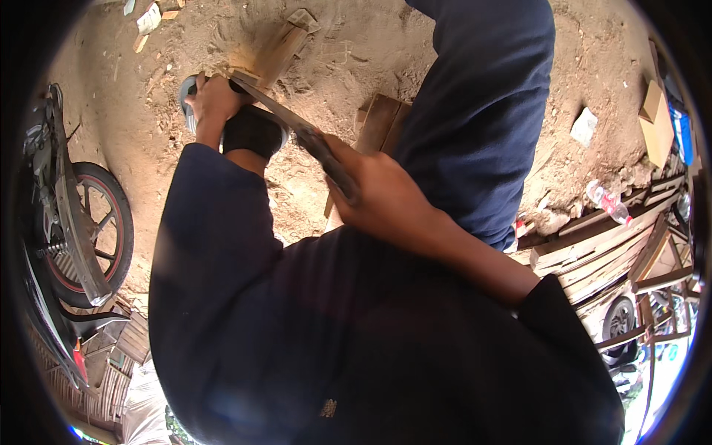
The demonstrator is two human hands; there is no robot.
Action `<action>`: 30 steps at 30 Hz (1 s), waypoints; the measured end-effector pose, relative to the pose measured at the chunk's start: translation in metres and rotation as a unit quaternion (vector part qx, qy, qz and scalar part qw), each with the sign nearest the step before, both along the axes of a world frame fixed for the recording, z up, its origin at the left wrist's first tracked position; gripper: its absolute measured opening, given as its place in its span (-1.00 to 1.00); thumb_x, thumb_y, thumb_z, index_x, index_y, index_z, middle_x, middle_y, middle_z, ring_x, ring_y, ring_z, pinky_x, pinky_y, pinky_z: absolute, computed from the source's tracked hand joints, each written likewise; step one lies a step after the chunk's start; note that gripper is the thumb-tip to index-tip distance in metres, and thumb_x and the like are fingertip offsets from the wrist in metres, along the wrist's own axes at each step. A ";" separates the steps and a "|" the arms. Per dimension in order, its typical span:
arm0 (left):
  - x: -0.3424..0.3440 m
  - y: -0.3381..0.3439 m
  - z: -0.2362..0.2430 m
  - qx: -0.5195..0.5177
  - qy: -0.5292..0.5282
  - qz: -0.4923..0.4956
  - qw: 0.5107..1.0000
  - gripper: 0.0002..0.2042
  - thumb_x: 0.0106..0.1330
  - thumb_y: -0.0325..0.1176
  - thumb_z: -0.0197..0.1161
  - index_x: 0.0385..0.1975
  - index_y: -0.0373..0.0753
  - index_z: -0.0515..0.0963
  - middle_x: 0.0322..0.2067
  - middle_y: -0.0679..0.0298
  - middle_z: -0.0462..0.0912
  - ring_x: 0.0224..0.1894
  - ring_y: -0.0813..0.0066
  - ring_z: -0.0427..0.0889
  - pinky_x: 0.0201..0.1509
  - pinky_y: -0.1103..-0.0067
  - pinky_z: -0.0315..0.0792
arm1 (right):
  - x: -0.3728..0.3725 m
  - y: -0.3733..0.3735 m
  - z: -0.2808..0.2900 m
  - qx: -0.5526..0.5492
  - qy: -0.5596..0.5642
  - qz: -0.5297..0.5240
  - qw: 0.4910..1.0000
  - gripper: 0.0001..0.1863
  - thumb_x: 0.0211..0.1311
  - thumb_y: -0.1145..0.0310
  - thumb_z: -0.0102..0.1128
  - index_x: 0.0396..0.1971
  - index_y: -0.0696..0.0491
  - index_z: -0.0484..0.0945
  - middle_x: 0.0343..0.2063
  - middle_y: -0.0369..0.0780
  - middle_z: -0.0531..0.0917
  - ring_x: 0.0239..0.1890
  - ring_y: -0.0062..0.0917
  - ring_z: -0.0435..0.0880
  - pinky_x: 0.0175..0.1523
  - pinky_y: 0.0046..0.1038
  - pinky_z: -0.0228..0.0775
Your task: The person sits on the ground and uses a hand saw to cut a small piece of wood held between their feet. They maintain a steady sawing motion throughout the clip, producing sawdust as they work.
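Observation:
My right hand (378, 189) is wrapped around the dark handle of a long, narrow-bladed hand tool (285, 115). The blade slants up to the left, and its tip lies by a small light piece of wood (247, 76). Whether the edge has teeth is too small to tell. Beside that tip, my left hand (213, 100) is bent down over my grey and black shoe (189, 104), its fingers curled; what they grip is hidden. A wooden block (285, 46) lies on the dirt just beyond the blade's tip.
Another wooden block (382, 122) lies by my bent leg. A motorcycle wheel (93, 233) stands at the left. To the right are stacked planks (593, 256), a plastic bottle (610, 202), a cardboard piece (656, 122) and a scrap of paper (584, 126).

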State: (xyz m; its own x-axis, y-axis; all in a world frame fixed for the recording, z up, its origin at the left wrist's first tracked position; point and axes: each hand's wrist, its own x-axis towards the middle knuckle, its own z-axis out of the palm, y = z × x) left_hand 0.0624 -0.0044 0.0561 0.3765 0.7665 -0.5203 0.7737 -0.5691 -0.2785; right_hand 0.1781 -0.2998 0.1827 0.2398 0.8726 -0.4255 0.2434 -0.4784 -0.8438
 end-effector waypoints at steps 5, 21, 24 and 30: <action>0.011 -0.002 -0.001 0.011 -0.004 -0.040 0.999 -0.30 -0.04 0.23 0.44 -0.01 -0.21 0.62 0.15 0.18 0.56 0.43 0.27 0.18 0.27 -0.15 0.12 | 0.013 -0.040 0.026 0.058 0.014 -0.024 0.998 -0.34 0.16 0.51 0.16 0.32 0.08 0.28 -0.58 0.07 0.59 -0.52 -0.03 0.64 -0.39 -0.16 0.47; 0.006 -0.004 0.004 0.008 0.036 0.016 0.999 -0.28 -0.03 0.28 0.42 0.04 -0.13 0.60 0.12 0.33 0.59 0.42 0.32 0.17 0.25 -0.24 0.09 | 0.024 0.032 -0.023 0.059 0.001 0.017 0.998 -0.54 0.18 0.45 0.17 0.12 0.13 0.47 -0.62 -0.03 0.57 -0.60 -0.20 0.60 -0.38 -0.29 0.44; 0.010 -0.007 0.003 -0.002 0.043 -0.009 0.999 -0.25 -0.06 0.30 0.43 0.06 -0.13 0.59 0.11 0.36 0.60 0.43 0.31 0.15 0.23 -0.26 0.10 | 0.040 0.033 -0.001 0.114 0.027 -0.008 0.993 -0.70 0.21 0.43 0.04 -0.07 0.16 0.52 -0.52 0.09 0.61 -0.44 0.04 0.62 -0.26 -0.07 0.46; 0.005 -0.016 0.003 0.037 0.014 -0.025 0.999 -0.34 0.02 0.32 0.34 0.05 0.02 0.61 0.08 0.36 0.60 0.43 0.19 0.11 0.22 -0.39 0.01 | 0.025 0.031 0.010 0.079 0.045 -0.046 0.995 -0.71 0.18 0.41 0.15 -0.09 0.14 0.54 -0.50 0.10 0.62 -0.43 0.03 0.62 -0.27 -0.12 0.45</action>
State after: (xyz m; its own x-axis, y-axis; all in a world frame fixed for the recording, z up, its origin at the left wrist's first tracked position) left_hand 0.0676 -0.0206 0.0594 0.4007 0.7845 -0.4733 0.7364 -0.5832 -0.3431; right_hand 0.2032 -0.2683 0.1928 0.2891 0.9062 -0.3085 0.1248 -0.3552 -0.9264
